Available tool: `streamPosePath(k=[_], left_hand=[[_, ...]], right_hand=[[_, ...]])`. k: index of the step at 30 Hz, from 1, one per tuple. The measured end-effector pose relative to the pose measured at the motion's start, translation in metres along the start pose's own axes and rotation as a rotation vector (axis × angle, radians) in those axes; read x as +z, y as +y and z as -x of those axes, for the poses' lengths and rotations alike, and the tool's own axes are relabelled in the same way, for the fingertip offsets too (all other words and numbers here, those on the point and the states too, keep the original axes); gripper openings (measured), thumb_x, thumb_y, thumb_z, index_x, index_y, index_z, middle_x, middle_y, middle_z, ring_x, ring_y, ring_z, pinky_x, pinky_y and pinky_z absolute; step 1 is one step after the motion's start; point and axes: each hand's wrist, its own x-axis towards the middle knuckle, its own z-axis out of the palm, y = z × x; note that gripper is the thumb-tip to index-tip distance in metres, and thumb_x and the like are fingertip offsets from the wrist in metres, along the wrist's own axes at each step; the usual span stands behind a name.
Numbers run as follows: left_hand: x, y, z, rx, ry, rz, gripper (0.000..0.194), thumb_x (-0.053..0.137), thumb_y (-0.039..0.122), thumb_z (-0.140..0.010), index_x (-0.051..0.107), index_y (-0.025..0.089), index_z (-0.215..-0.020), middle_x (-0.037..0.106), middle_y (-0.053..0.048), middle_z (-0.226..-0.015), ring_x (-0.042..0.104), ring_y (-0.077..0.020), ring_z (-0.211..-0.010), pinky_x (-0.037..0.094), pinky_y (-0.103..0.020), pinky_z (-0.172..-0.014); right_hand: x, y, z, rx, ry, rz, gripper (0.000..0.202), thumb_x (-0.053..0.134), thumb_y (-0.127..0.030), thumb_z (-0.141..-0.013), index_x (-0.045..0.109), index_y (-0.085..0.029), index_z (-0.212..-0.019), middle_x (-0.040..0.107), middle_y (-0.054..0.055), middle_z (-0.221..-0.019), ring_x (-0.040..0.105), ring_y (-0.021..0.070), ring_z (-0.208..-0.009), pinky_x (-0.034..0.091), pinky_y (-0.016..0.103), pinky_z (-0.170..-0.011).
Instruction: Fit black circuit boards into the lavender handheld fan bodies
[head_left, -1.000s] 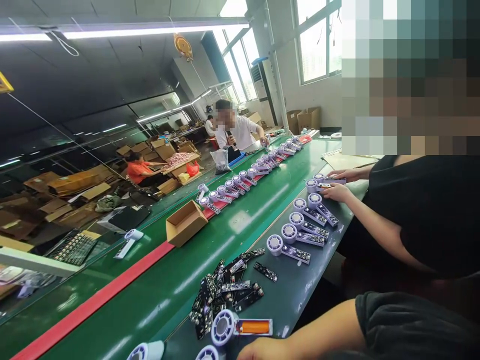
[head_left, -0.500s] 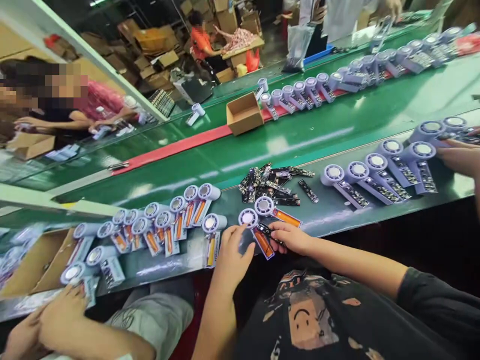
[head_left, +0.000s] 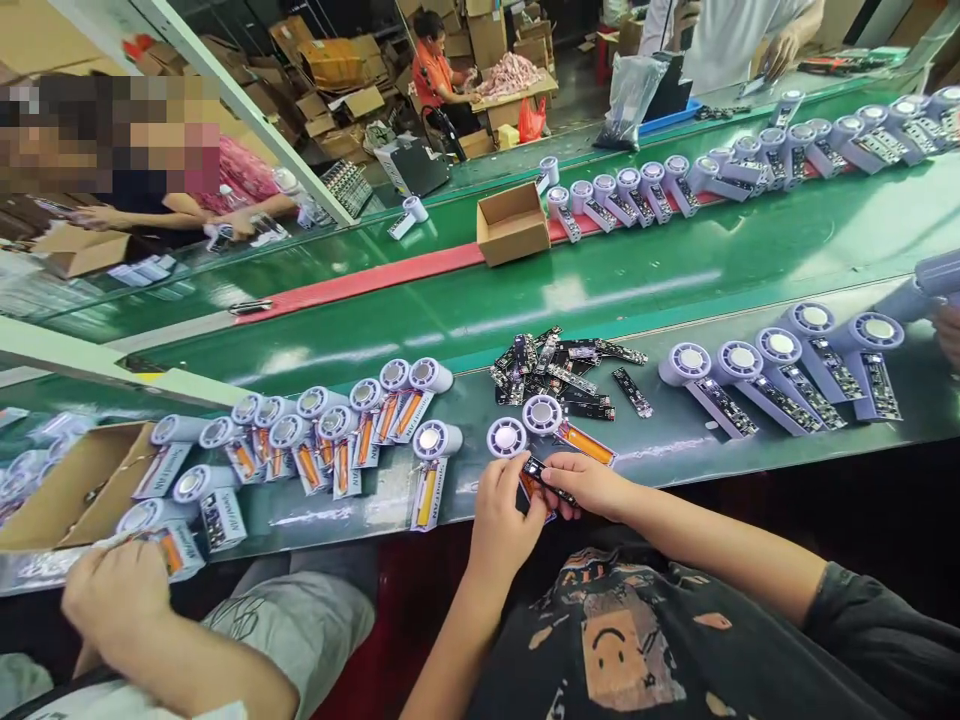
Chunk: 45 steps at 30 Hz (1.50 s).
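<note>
Basically grey-grn worktop (head_left: 664, 442) w/ fans (head_left: 686, 362), grn belt (head_left: 420, 312) beyond, ctns (head_left: 324, 62) in bkgd

Open cardboard box (head_left: 516, 246) on green surface (head_left: 637, 245), red plastic bag (head_left: 532, 121), blue tray (head_left: 673, 119), person in orange (head_left: 430, 76)
</note>
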Motion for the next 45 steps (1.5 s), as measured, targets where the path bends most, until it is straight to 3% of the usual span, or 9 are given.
streamPosePath(k=[9, 16, 23, 27, 31, 37, 41, 43, 45], left_hand=[[0.006, 0.0, -0.004, -0.084, 0.03, 0.049, 0.03, 0.052, 0.016, -0.08, 0.058, 0.017, -0.109, 0.058, -0.009, -0.101, 0.06, -0.0248, -0.097, 0.053, -0.043, -0.088], [-0.004, -0.008, -0.009, -0.094, 0.005, 0.038, 0.016, 0.053, 0.014, -0.077, 0.063, 0.02, -0.088, 0.06, -0.006, -0.091, 0.062, -0.0225, -0.089, 0.053, -0.038, -0.082], [-0.018, -0.017, -0.016, -0.001, 0.073, -0.155, 0.013, 0.053, 0.022, -0.09, 0.066, 0.019, -0.091, 0.069, -0.004, -0.079, 0.063, -0.0196, -0.071, 0.052, -0.033, -0.069], [-0.019, -0.021, -0.016, 0.108, 0.129, -0.207, 0.017, 0.051, 0.023, -0.093, 0.066, 0.02, -0.089, 0.07, -0.005, -0.082, 0.065, -0.0207, -0.077, 0.052, -0.033, -0.073], [-0.018, -0.023, -0.012, 0.137, 0.109, -0.177, 0.015, 0.055, 0.029, -0.091, 0.065, 0.019, -0.098, 0.071, -0.008, -0.091, 0.067, -0.023, -0.082, 0.053, -0.035, -0.077], [-0.015, -0.01, -0.013, 0.045, 0.109, -0.244, 0.014, 0.058, 0.025, -0.089, 0.068, 0.019, -0.096, 0.073, -0.008, -0.092, 0.067, -0.0244, -0.086, 0.052, -0.037, -0.082], [-0.012, -0.006, -0.02, -0.019, 0.156, -0.153, 0.019, 0.054, 0.024, -0.091, 0.072, 0.02, -0.087, 0.075, -0.008, -0.089, 0.066, -0.0217, -0.082, 0.05, -0.035, -0.081], [-0.011, -0.007, -0.024, -0.198, 0.166, -0.03, 0.016, 0.057, 0.025, -0.087, 0.07, 0.02, -0.08, 0.073, -0.007, -0.084, 0.065, -0.0212, -0.079, 0.05, -0.036, -0.08], [-0.009, -0.012, -0.03, -0.467, 0.132, 0.152, 0.012, 0.062, 0.027, -0.079, 0.065, 0.019, -0.071, 0.069, -0.005, -0.075, 0.063, -0.0198, -0.071, 0.05, -0.035, -0.075]], right_hand=[[0.004, 0.003, -0.004, -0.02, 0.031, -0.016, 0.024, 0.057, -0.041, -0.086, 0.053, -0.018, -0.077, 0.053, -0.007, -0.052, 0.044, 0.0049, -0.037, 0.031, 0.017, -0.038], [-0.001, -0.002, -0.001, 0.013, -0.007, -0.044, 0.022, 0.065, -0.036, -0.081, 0.057, -0.017, -0.074, 0.056, -0.006, -0.05, 0.045, 0.0053, -0.037, 0.031, 0.017, -0.038], [0.007, -0.006, -0.008, 0.027, 0.064, -0.114, 0.018, 0.058, -0.031, -0.085, 0.051, -0.018, -0.075, 0.054, -0.008, -0.052, 0.039, 0.0036, -0.036, 0.028, 0.016, -0.038], [0.014, -0.009, -0.012, 0.017, 0.089, -0.163, 0.019, 0.058, -0.035, -0.084, 0.051, -0.019, -0.076, 0.053, -0.007, -0.052, 0.04, 0.0046, -0.037, 0.028, 0.017, -0.038], [0.015, -0.01, -0.015, 0.036, 0.071, -0.221, 0.021, 0.061, -0.034, -0.081, 0.051, -0.019, -0.072, 0.054, -0.006, -0.052, 0.041, 0.0052, -0.039, 0.028, 0.017, -0.04], [0.006, -0.004, -0.015, 0.056, 0.039, -0.3, 0.024, 0.068, -0.037, -0.078, 0.054, -0.019, -0.074, 0.057, -0.005, -0.054, 0.047, 0.0065, -0.045, 0.035, 0.018, -0.046], [0.003, -0.005, -0.015, 0.075, 0.071, -0.293, 0.03, 0.068, -0.041, -0.079, 0.048, -0.019, -0.073, 0.056, -0.006, -0.054, 0.046, 0.0063, -0.043, 0.034, 0.019, -0.047], [0.004, -0.006, -0.015, 0.088, 0.087, -0.272, 0.031, 0.067, -0.042, -0.079, 0.047, -0.019, -0.073, 0.055, -0.006, -0.055, 0.044, 0.0058, -0.042, 0.033, 0.018, -0.046], [0.006, -0.008, -0.015, 0.092, 0.102, -0.245, 0.03, 0.067, -0.041, -0.08, 0.047, -0.019, -0.075, 0.055, -0.007, -0.055, 0.043, 0.0053, -0.042, 0.032, 0.018, -0.046]])
